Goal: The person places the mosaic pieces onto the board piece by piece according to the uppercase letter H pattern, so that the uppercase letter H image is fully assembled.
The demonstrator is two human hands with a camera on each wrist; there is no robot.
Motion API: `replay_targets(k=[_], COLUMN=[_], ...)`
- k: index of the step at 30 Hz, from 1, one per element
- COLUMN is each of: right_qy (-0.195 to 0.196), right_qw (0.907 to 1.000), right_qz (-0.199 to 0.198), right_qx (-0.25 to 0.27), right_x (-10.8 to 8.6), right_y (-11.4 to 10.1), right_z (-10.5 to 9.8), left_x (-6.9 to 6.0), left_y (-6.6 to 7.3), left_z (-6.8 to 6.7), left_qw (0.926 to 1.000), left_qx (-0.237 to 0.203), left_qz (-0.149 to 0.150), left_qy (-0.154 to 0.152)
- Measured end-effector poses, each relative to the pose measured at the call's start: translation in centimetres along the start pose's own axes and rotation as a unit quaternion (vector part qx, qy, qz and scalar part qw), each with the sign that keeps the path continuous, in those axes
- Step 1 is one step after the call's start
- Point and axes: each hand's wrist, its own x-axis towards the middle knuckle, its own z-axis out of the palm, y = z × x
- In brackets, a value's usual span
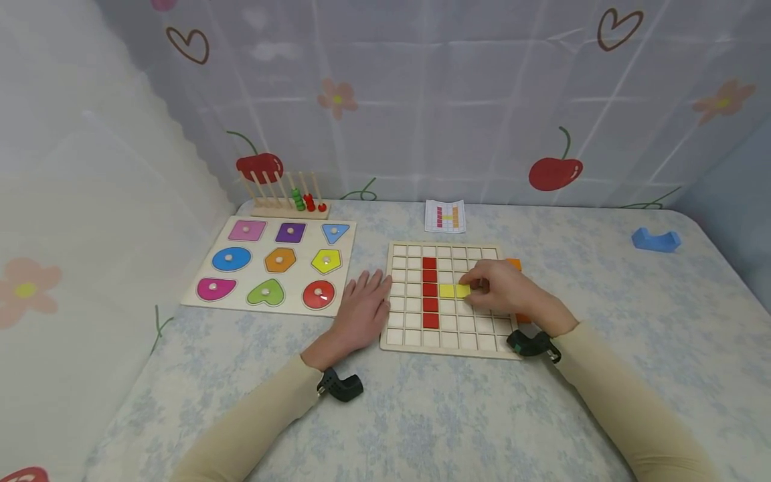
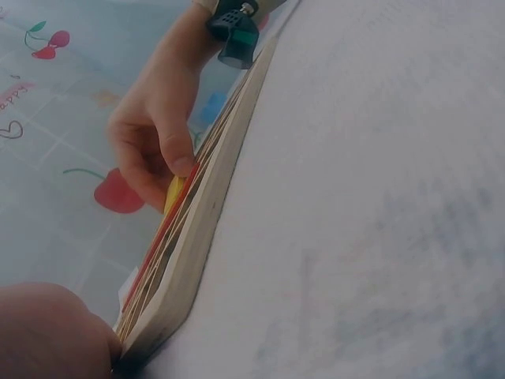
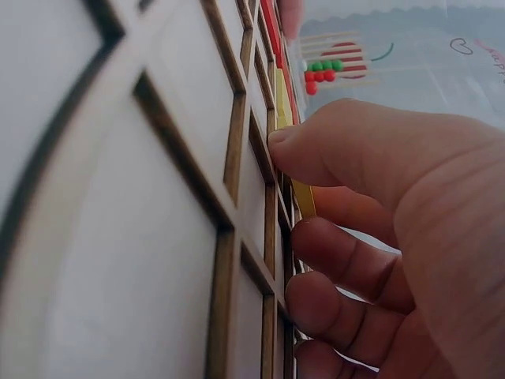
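A wooden grid board [image 1: 415, 340] lies on the table, divided into square cells. A column of several red tiles [image 1: 430, 290] fills cells left of its middle. To the right of that column sits one yellow tile [image 1: 446, 291], with a second yellow square tile [image 3: 303, 199] beside it. My right hand [image 1: 502, 288] pinches this second tile between thumb and fingers at the board's surface. Flat on the table, my left hand [image 1: 364, 308] touches the board's left edge with its fingers extended. Orange tiles [image 1: 514, 264] show partly behind the right hand and wrist.
Left of the board lies a shape puzzle [image 1: 295, 281] with knobbed pieces. A bead-peg stand [image 1: 289, 213] is behind it. A small pattern card [image 1: 445, 217] lies beyond the grid board. At the far right is a blue curved block [image 1: 656, 241].
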Motion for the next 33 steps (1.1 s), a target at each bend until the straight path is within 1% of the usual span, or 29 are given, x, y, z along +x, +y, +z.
replay_targets(k=[7, 15, 22, 33], right_qy=[0.001, 0.006, 0.014, 0.015], right_qw=[1.0, 0.9999, 0.9999, 0.9998], right_qz=[0.006, 0.012, 0.0, -0.012], right_qx=[0.002, -0.002, 0.001, 0.001], right_x=[-0.01, 0.1, 0.04, -0.04], right_y=[-0.04, -0.2, -0.3, -0.05], right_z=[0.14, 0.23, 0.15, 0.21], left_x=[0.07, -0.07, 0.0, 0.04], left_y=[-0.1, 0.09, -0.2, -0.16], left_z=[0.21, -0.01, 0.18, 0.21], left_qw=[1.0, 1.0, 0.9999, 1.0], left_qx=[-0.004, -0.002, -0.001, 0.0], left_qz=[-0.003, 0.003, 0.009, 0.004], left_qy=[-0.001, 0.004, 0.013, 0.005])
